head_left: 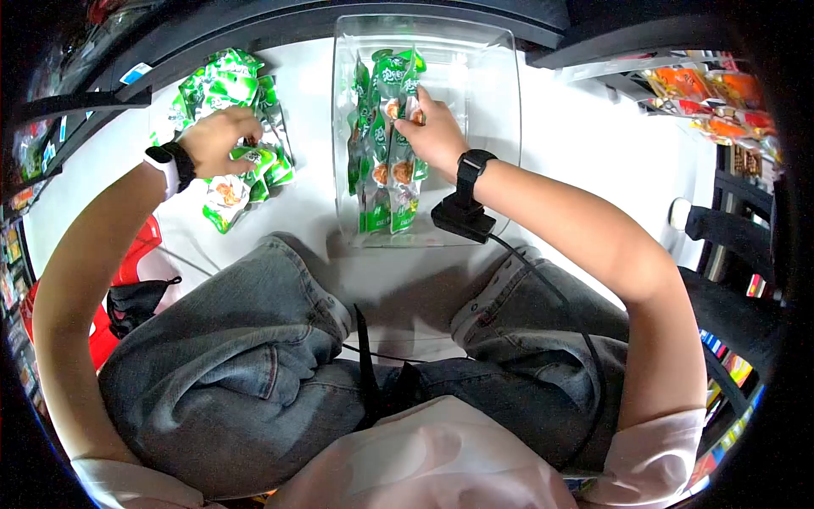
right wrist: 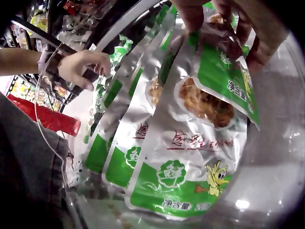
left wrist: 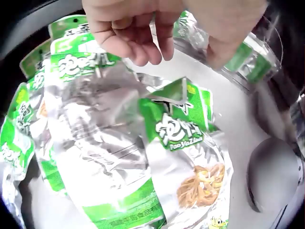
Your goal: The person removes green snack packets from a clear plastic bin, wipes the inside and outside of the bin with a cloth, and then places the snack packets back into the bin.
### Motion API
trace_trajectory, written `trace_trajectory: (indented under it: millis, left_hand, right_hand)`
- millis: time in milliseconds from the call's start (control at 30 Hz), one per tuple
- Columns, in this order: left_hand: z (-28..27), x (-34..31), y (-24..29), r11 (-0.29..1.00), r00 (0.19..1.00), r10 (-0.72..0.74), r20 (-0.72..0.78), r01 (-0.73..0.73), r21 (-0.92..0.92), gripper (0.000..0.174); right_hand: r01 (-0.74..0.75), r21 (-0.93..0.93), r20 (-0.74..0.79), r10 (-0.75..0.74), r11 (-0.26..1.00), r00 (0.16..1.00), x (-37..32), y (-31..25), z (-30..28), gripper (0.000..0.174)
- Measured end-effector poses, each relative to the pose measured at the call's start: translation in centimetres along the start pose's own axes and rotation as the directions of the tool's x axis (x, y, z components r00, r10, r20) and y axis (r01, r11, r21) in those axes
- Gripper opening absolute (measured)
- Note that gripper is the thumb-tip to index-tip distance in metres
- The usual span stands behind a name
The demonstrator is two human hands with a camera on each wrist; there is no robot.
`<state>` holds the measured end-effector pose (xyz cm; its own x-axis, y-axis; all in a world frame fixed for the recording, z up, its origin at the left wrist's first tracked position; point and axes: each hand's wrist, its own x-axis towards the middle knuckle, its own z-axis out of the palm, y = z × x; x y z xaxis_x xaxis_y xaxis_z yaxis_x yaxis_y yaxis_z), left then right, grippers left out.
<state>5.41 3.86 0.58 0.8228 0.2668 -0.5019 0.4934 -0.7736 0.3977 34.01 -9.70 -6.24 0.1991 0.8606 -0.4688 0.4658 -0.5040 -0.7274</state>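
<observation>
Green-and-silver food packets lie in a loose heap at the left of the head view. Over the heap is my left hand, its fingers bent and its thumb apart from them; in the left wrist view the hand hovers above a packet with nothing visibly held. Inside a clear plastic box, packets stand in overlapping rows. My right hand grips the upper part of the rightmost packet; in the right wrist view, thumb and fingers lie on either side of this packet.
Shelves with orange snack packs stand at the right, and a dark shelf edge runs behind the box. A red object lies by the left leg. A black cable trails from the right wrist across the right thigh.
</observation>
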Motion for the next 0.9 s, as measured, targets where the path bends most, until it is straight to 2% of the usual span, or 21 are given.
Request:
trace_trajectory:
  millis: [100, 167, 233, 267, 300, 367, 400, 433, 500, 533, 567, 600, 633, 667, 700, 733, 767, 800, 833, 867, 900]
  left_hand:
    - [1.6, 0.9, 0.3, 0.989, 0.996, 0.067, 0.051, -0.073, 0.129, 0.043]
    - [1.9, 1.2, 0.5, 0.984, 0.995, 0.002, 0.096, -0.019, 0.175, 0.044]
    - [3.6, 1.6, -0.4, 0.952, 0.996, -0.061, 0.061, 0.040, 0.303, 0.044]
    - [4.3, 1.7, -0.8, 0.948, 0.993, -0.115, -0.008, 0.112, 0.299, 0.038]
    - [4.1, 1.9, -0.6, 0.948, 0.994, -0.112, -0.008, 0.109, 0.300, 0.038]
    - [3.3, 2.1, -0.6, 0.964, 0.990, -0.115, 0.082, 0.092, 0.250, 0.031]
    - [3.1, 2.3, -0.5, 0.961, 0.974, -0.204, 0.094, 0.182, 0.207, 0.025]
    - [3.1, 2.4, -0.9, 0.962, 0.975, -0.202, 0.096, 0.179, 0.207, 0.025]
    - [2.3, 2.7, -1.7, 0.988, 0.978, -0.146, 0.149, 0.137, 0.067, 0.023]
    - [1.8, 3.0, -1.8, 0.995, 0.978, -0.095, 0.188, 0.095, 0.009, 0.023]
    - [1.0, 3.0, -2.0, 0.989, 0.935, -0.144, 0.325, 0.146, 0.019, 0.021]
    - [0.9, 3.1, -2.2, 0.993, 0.950, -0.082, 0.303, 0.102, -0.053, 0.020]
    - [0.7, 3.3, -2.4, 0.991, 0.961, -0.020, 0.276, 0.056, -0.125, 0.020]
    - [0.5, 3.6, -2.7, 0.977, 0.918, -0.061, 0.393, 0.136, -0.166, 0.019]
    - [-1.6, 3.8, -0.2, 0.957, 0.876, -0.160, 0.455, 0.251, -0.148, 0.019]
    - [-1.9, 4.0, 0.0, 0.946, 0.875, -0.106, 0.473, 0.235, -0.224, 0.019]
    - [-2.1, 4.1, 0.3, 0.928, 0.872, -0.050, 0.488, 0.220, -0.299, 0.019]
    - [-2.6, 4.4, 1.1, 0.929, 0.871, -0.049, 0.488, 0.220, -0.299, 0.019]
    - [-3.1, 4.7, 2.3, 0.945, 0.854, 0.032, 0.519, 0.143, -0.294, 0.019]
    - [-3.5, 5.0, 3.5, 0.954, 0.828, 0.112, 0.550, 0.065, -0.293, 0.019]
    - [-3.6, 5.1, 4.4, 0.946, 0.818, 0.174, 0.549, 0.018, -0.325, 0.019]
  right_hand:
    - [-0.002, -0.022, 0.005, 0.003, 1.000, 1.000, 0.1, 0.0, 0.1, 0.073]
    - [0.013, -0.016, -0.006, -0.013, 1.000, 1.000, 0.1, 0.0, 0.1, 0.072]
    - [0.033, -0.030, 0.000, -0.033, 0.999, 0.999, 0.1, 0.0, -0.1, 0.072]
    - [0.053, -0.045, 0.005, -0.053, 0.998, 0.999, 0.1, -0.1, -0.2, 0.071]
    - [0.051, -0.045, 0.003, -0.051, 0.998, 0.999, 0.1, 0.0, -0.2, 0.071]
    - [-0.018, -0.003, 0.014, 0.018, 1.000, 1.000, 0.1, -0.1, -0.1, 0.071]
    - [0.024, -0.032, -0.039, -0.025, 0.999, 0.999, 0.2, 0.2, 0.2, 0.063]
    - [0.021, -0.031, -0.039, -0.022, 0.999, 0.999, 0.5, 0.6, 0.2, 0.063]
    - [-0.030, 0.145, 0.078, 0.018, 0.989, 0.997, 1.0, 0.9, 0.1, 0.067]
    - [-0.029, 0.147, 0.079, 0.018, 0.989, 0.997, 1.1, 1.0, 0.0, 0.067]
    - [-0.047, 0.269, 0.107, 0.019, 0.962, 0.994, 1.2, 1.0, -0.1, 0.059]
    - [-0.069, 0.386, 0.135, 0.017, 0.920, 0.991, 1.2, 0.9, -0.3, 0.053]
    - [-0.071, 0.387, 0.137, 0.018, 0.920, 0.990, 1.1, 0.7, -0.3, 0.053]
    - [-0.146, 0.514, 0.124, 0.095, 0.845, 0.988, 1.0, 0.4, -0.3, 0.042]
    - [-0.209, 0.629, 0.121, 0.172, 0.748, 0.978, 0.9, 0.2, -0.4, 0.033]
    - [-0.147, 0.647, 0.069, 0.134, 0.748, 0.989, 0.8, 0.0, -0.5, 0.024]
    - [-0.146, 0.647, 0.069, 0.134, 0.748, 0.989, 0.7, -0.1, -0.7, 0.024]
    - [-0.164, 0.654, 0.075, 0.153, 0.738, 0.985, 0.6, -0.1, -0.9, 0.023]
    - [-0.182, 0.662, 0.081, 0.172, 0.727, 0.982, 0.7, 0.2, -1.1, 0.023]
    - [-0.161, 0.523, 0.071, 0.145, 0.837, 0.987, 1.7, 1.8, -0.8, 0.024]
    - [-0.162, 0.523, 0.072, 0.146, 0.837, 0.987, 1.5, 1.5, -0.9, 0.024]
